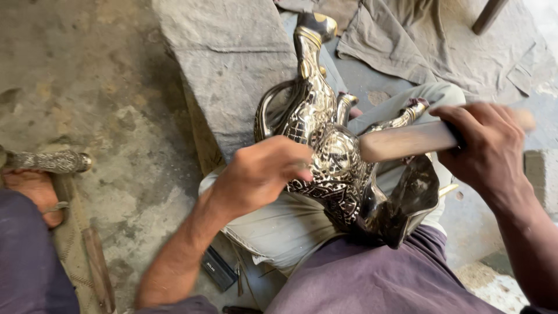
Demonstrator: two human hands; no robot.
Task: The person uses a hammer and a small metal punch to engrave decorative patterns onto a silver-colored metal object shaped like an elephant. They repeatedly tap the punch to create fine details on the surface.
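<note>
An ornate engraved silver metal jug (pixel 325 139) with a long neck, a handle and a curved spout lies tilted across my lap on a pale cloth (pixel 285 224). My left hand (pixel 264 171) is closed against the jug's round belly, fingers pinched as if around a small tool that I cannot make out. My right hand (pixel 488 148) grips a pale wooden stick (pixel 407 141) whose blunt end points at the jug's body. The stick is blurred.
A grey stone slab (pixel 226 58) lies behind the jug. Grey cloths (pixel 430 40) cover the ground at top right. Another engraved metal piece (pixel 49 161) rests at left over a sandalled foot (pixel 35 192). A dark flat box (pixel 220 268) sits on the floor.
</note>
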